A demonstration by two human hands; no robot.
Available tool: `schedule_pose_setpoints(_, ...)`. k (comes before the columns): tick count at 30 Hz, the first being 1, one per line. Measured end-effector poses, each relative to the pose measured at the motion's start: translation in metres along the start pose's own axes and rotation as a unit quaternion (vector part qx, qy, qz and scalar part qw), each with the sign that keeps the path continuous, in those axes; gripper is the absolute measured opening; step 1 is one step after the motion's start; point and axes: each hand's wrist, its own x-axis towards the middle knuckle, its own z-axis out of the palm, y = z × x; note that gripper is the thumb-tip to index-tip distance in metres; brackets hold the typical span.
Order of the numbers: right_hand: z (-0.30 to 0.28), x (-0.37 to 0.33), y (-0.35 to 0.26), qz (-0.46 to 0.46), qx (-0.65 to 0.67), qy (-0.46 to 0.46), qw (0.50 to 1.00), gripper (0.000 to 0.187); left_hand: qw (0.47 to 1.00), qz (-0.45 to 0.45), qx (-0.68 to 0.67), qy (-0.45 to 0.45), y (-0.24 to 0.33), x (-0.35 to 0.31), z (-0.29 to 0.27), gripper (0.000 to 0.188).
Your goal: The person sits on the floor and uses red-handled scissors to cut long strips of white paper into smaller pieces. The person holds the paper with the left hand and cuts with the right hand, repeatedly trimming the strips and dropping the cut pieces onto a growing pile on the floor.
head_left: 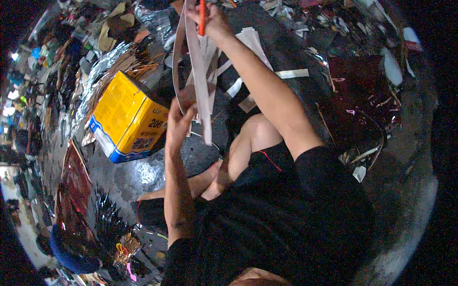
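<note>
Around me spreads the littered floor (107, 175), its largest loose piece near me, to my right, a dark red sheet (355, 90); on my left stands a yellow tin (121, 102) with a blue band at its foot. In front of me are the pale strips (204, 90), held lengthwise away from me, one bowing out to the left, with loose strips (255, 44) lying beyond. My left grip (180, 123) pinches their near end between thumb and fingers; my right grip (211, 23), at the far end, is closed around a slim orange stick (202, 19), and whether it pinches the strips too I cannot tell. I judge the step in hand to be handling these strips end to end; the next move calls for a steady left pinch and clearance for the stick. As for writing, only the tin shows any clearly: dark lettering, bold figures and a square code patch
</note>
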Motion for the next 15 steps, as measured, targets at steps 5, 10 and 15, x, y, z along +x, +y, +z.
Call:
schedule_pose_setpoints(5,-0.081,-0.05,0.062,0.063,-0.443,0.042,0.893,0.04,0.989,-0.104,0.071,0.082,-0.096,0.0,-0.047,0.052)
schedule_pose_setpoints(10,-0.173,-0.184,0.007,0.272,-0.469,-0.072,0.837,0.037,0.978,-0.183,0.08,0.055,-0.086,-0.085,-0.027,0.036)
schedule_pose_setpoints(15,-0.263,-0.29,0.027,0.13,-0.526,0.23,0.808,0.041,0.968,-0.248,0.013,0.042,-0.052,-0.114,-0.003,0.035)
